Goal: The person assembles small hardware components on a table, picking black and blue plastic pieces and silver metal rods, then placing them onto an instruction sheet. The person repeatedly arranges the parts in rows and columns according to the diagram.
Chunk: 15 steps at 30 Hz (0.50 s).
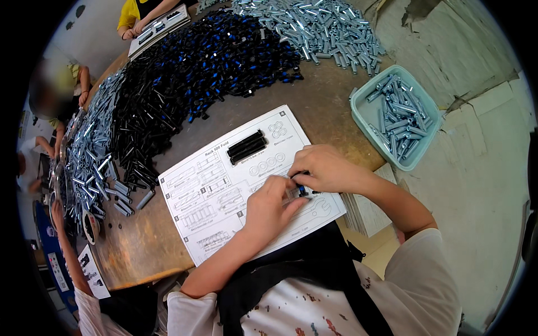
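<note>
While black rods (246, 148) lie farther up the sheet (235, 182), the right hand (326, 167) pinches a dark piece (302, 175) at its fingertips; the left hand (271, 206) curls close beside, its grip impossible to tell, a blue part (302, 190) between the two.

We're up on the wearer's head, left lens of the pair, looking steeply down on the printed sheet (241, 180)! Close in, too: the sheet sits right around mid-frame, and over it the left hand (269, 204) and right hand (324, 167) loom large. Below the sheet, the wearer's shirt (291, 308) fills the lower edge, so we're peering out over the chest. Beyond the sheet, the view runs across the table (330, 106) to a co-worker's yellow sleeve (129, 15), small and distant. Wide fisheye, this, black rounding off every corner!
</note>
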### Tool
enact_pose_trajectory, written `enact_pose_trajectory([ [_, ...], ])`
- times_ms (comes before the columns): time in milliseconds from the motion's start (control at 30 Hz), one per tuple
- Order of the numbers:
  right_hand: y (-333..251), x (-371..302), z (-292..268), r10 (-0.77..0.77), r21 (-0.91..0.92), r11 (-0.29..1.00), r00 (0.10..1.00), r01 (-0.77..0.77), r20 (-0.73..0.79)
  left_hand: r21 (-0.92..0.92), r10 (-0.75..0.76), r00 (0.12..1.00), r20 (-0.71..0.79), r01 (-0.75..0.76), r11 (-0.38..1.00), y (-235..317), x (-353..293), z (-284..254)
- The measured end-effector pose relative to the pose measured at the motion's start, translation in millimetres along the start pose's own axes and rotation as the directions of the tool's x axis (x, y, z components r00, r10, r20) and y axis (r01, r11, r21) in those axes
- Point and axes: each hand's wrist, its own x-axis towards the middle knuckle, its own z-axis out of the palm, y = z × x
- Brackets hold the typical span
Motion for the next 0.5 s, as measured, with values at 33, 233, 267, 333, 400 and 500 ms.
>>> enact_pose_trajectory([
  [33,1,-4,1,0.003,-0.009,1.0,0.999,-0.003,-0.052,-0.029,-0.009,1.0,0.005,0.009,1.0,2,5,-1],
  [233,7,-23,1,0.019,-0.054,0.998,0.991,-0.026,-0.13,-0.018,-0.02,0.997,0.073,0.021,1.0,4,9,8],
  [267,7,-24,3,0.013,-0.043,0.999,0.99,-0.019,-0.138,-0.003,-0.026,0.998,0.053,0.026,1.0,3,9,11],
  [333,7,-27,5,0.004,-0.033,0.999,0.99,-0.009,-0.142,0.003,-0.032,0.999,0.031,0.031,0.999,0,9,15],
  [400,6,-31,6,-0.01,-0.034,0.999,0.991,0.005,-0.132,-0.011,-0.035,0.999,0.023,0.035,0.999,-2,10,19],
  [500,3,-40,7,0.001,-0.012,1.0,0.994,-0.002,-0.111,-0.05,-0.06,0.998,0.027,0.061,0.997,1,5,23],
])
